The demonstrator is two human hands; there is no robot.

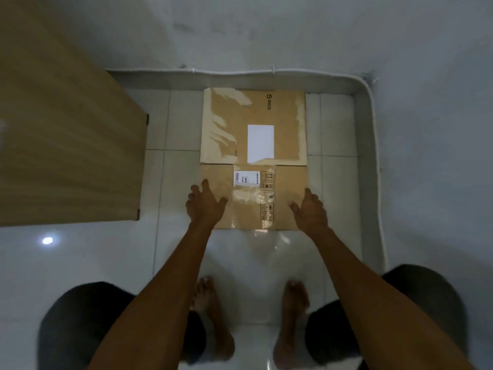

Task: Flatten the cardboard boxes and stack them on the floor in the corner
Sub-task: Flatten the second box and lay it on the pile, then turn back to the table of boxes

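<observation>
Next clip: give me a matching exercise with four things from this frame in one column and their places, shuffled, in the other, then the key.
Things
1. flattened cardboard box
2. wooden table
3. white cable
4. left hand

Places
A. along the base of the walls
B. at the picture's left, beside the cardboard
C. flat on the floor tiles against the far wall
D. at the cardboard's near left edge

Pairs: 1-C, 2-B, 3-A, 4-D

Matt cardboard box (pixel 253 145); glossy floor tiles (pixel 333 182)
</observation>
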